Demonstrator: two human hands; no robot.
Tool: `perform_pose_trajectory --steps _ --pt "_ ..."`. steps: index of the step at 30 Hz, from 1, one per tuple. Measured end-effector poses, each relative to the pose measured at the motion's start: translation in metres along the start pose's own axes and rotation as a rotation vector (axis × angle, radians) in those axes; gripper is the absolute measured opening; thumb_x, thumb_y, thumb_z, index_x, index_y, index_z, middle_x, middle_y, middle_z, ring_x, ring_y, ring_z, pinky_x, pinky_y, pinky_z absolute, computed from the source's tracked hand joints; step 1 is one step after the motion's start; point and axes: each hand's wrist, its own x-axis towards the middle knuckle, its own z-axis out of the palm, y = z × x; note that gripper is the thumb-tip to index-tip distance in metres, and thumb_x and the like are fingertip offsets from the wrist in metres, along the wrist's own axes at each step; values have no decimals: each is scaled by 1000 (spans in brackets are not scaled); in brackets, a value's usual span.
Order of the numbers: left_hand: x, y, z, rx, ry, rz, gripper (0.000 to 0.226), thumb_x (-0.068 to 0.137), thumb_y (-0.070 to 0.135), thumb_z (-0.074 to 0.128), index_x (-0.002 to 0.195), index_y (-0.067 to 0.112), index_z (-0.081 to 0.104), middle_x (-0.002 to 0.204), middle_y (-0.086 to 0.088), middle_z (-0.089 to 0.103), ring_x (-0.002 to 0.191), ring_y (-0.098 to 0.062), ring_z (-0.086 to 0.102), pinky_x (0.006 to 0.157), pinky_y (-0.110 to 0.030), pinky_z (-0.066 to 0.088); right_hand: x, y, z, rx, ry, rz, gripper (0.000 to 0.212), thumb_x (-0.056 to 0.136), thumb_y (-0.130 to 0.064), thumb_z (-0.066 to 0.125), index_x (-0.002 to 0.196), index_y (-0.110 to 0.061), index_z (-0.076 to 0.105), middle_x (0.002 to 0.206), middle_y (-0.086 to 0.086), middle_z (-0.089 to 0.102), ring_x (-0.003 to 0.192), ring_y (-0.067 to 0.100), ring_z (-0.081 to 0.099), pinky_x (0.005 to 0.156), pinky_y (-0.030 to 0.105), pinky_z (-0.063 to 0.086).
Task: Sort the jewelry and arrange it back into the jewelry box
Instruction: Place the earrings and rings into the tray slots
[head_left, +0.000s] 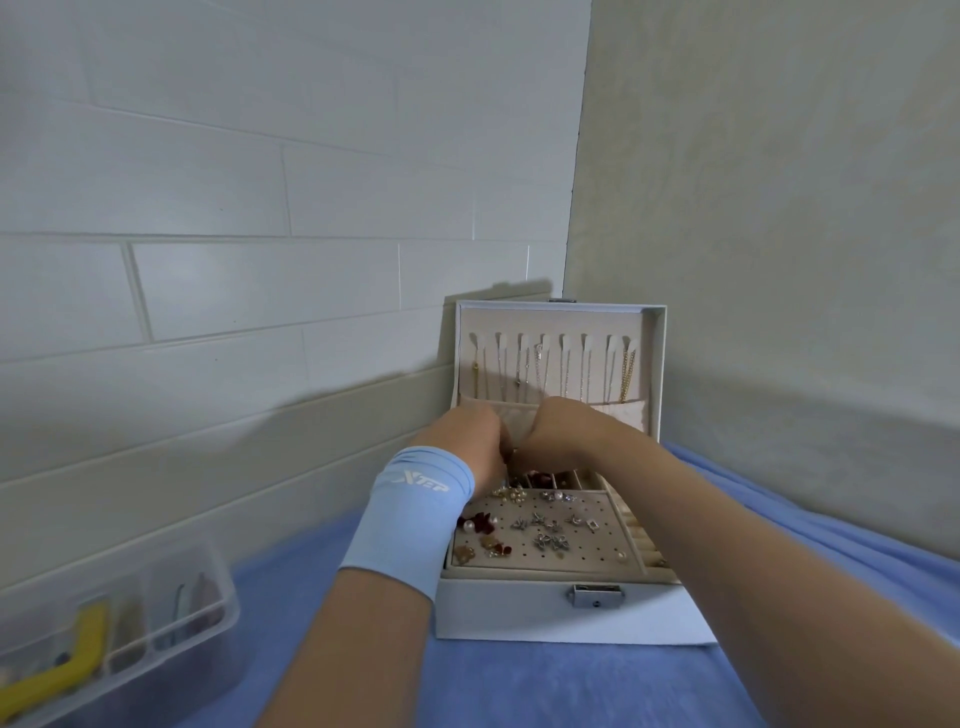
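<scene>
Jewelry box (566, 616): sitting open on the blue cloth (519, 686), its lid (655, 364) standing upright, probably so the necklaces (540, 364) are hanging free.
Earring panel (587, 535): lying in the box's front tray, carrying studs.
Left hand (467, 436), right hand (563, 428): meeting over the box's rear compartments. The grip is curling away from view, so whether it holds anything cannot be told.
Room: walls crowding the box's rear and right; clear organiser (119, 613) lying well left of the box.
</scene>
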Motion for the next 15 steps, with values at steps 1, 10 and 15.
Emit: perform_pose_trajectory --steps 1,10,15 --pt "3 -1 2 23 -10 -13 28 91 9 54 106 19 76 108 -4 71 80 -21 62 70 -25 43 0 -1 0 -5 -2 9 36 91 -37 67 71 -26 40 91 5 57 93 22 57 93 36 53" --pt "8 0 7 114 -49 -52 32 95 11 54 122 20 70 123 -5 67 90 -23 62 78 -27 47 12 6 7 55 31 47 29 90 -38 70 74 -21 52 81 2 57 87 20 61 90 35 57" --pt "1 1 5 55 -7 -33 31 92 8 54 113 17 74 118 -8 69 100 -27 66 86 -30 52 17 16 9 132 -4 38 32 89 -37 71 70 -18 54 72 -1 51 72 16 54 75 29 51"
